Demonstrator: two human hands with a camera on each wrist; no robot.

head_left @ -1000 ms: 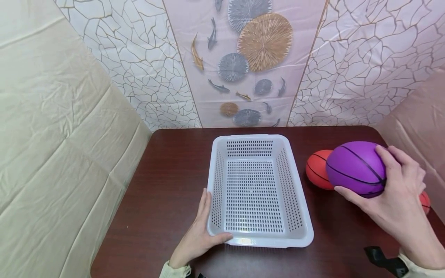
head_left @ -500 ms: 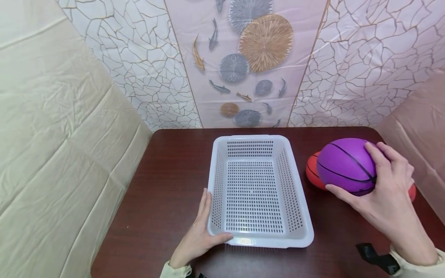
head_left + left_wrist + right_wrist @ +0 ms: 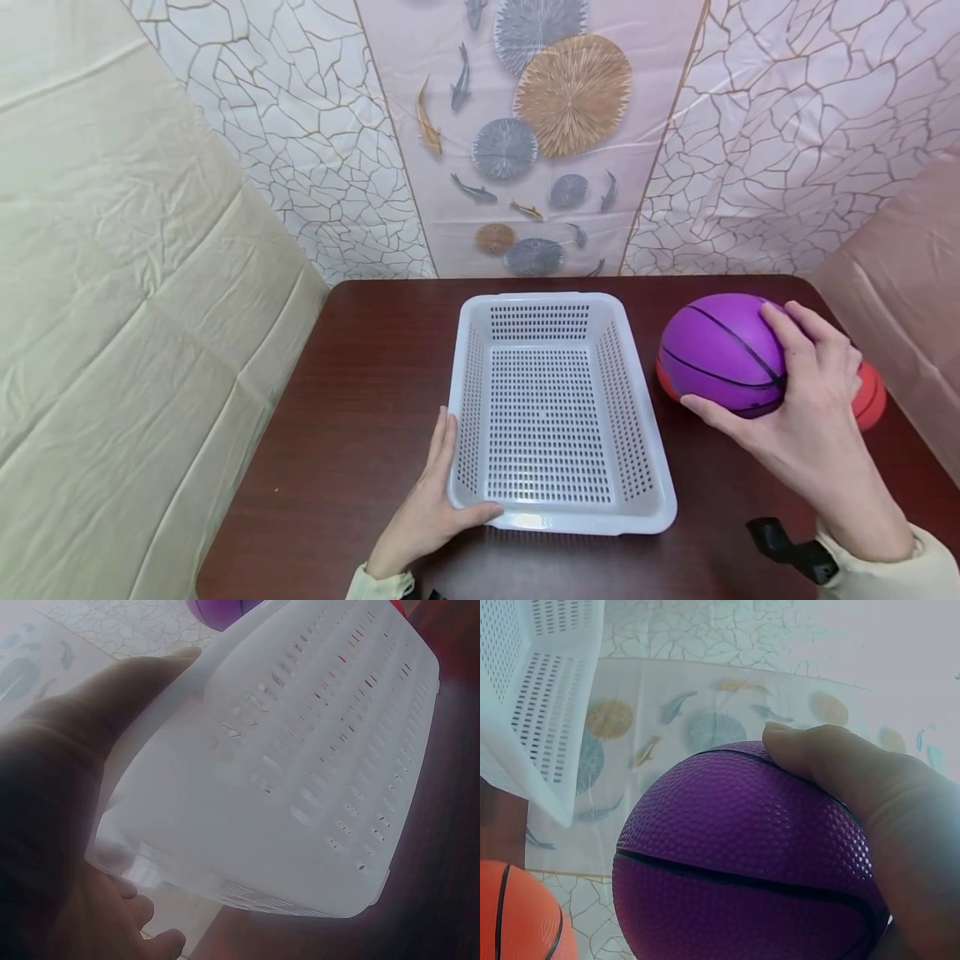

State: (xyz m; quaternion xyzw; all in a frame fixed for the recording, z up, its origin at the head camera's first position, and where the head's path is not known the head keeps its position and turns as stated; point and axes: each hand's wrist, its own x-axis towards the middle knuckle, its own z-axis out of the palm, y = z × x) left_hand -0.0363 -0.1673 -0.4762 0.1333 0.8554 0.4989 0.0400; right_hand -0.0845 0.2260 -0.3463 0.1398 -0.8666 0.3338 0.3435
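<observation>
Head view: the widely spread right hand point(image 3: 813, 404) grips a purple ball point(image 3: 716, 350).

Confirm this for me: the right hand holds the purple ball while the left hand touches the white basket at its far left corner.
Wrong corner: the head view shows the left hand touching the white basket at its near left corner. The right hand does hold the purple ball.

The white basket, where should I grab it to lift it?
Probably by the rim, halfway along both long sides, coming from outside, left and right. The basket stands open side up, with the rim as a lip all around, and halfway should keep it level. Mind the purple ball on the right.
</observation>
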